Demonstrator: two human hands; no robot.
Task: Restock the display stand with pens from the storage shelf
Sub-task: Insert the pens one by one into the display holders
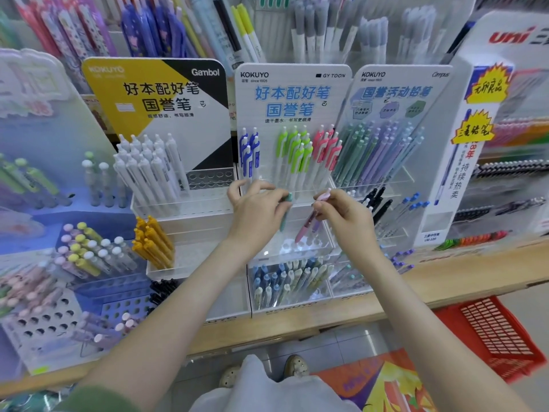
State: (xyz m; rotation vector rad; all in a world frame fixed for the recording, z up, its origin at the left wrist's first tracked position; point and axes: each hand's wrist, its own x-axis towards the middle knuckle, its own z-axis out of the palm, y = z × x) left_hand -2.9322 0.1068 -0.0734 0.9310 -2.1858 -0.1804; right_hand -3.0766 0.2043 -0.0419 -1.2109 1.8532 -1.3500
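My left hand [257,208] grips a teal pen [285,214], held nearly upright. My right hand [341,212] holds a pink pen [306,226] and, under it, a purple pen [317,225], their tips slanting down to the left. Both hands hover in front of the middle white display stand [292,84], above its clear tier with round holes [303,243]. The stand's top row carries blue, green [294,147] and pink pens, and its bottom tier holds several pastel pens [285,281].
A yellow and black stand with white pens [148,165] is at the left, and a pencil stand [383,150] at the right. The wooden shelf edge [445,281] runs below. A red basket [493,334] sits on the floor at the right.
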